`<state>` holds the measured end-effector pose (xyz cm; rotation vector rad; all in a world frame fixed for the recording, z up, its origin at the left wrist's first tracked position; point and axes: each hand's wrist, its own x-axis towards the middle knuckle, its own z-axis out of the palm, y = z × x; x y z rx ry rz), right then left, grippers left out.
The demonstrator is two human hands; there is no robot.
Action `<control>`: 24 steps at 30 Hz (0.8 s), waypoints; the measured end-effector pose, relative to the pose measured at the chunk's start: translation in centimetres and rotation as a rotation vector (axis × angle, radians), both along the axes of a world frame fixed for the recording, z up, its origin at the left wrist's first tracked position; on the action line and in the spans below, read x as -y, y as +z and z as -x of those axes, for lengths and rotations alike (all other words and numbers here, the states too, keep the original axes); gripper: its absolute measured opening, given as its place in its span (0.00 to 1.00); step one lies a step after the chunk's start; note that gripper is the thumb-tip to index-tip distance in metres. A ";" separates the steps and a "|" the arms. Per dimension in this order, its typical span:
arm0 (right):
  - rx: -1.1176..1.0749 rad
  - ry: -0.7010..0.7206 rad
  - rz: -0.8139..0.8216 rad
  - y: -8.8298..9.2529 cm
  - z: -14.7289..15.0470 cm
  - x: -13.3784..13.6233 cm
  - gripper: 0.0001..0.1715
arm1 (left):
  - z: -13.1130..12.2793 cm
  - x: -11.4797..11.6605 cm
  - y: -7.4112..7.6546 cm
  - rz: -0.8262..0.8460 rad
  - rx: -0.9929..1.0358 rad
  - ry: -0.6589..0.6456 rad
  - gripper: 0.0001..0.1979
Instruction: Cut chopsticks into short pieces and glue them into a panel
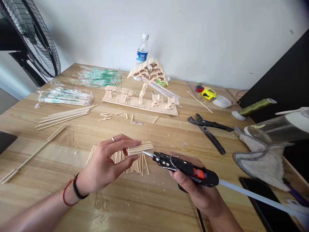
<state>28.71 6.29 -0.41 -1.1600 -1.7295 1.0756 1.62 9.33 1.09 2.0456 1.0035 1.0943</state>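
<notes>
My left hand pinches a small panel of short wooden sticks laid side by side. In my right hand is a black hot glue gun, its metal nozzle at the panel's face; a long pale glue stick juts from its back. Beneath the panel, a row of cut sticks lies on the table, partly hidden by my left hand. Farther back stands a stick-built model, a peaked roof on a post over a long base with several small table-like pieces.
Loose sticks and bagged chopsticks lie at left, near a fan. A water bottle stands behind the model. Black pliers, a cloth, a thread spool and a phone are at right.
</notes>
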 end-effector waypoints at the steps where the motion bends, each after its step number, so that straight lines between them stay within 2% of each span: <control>1: 0.000 0.004 0.001 0.0 0.0 0.0 0.28 | 0.0 0.0 0.0 0.000 0.000 0.004 0.14; 10: -0.007 -0.015 -0.001 0.2 -0.2 -0.1 0.28 | 0.1 -0.1 -0.1 0.025 0.026 0.005 0.13; 24: -0.004 0.007 -0.064 0.7 -0.2 -0.5 0.27 | 0.4 -0.3 -0.7 0.182 0.095 0.004 0.14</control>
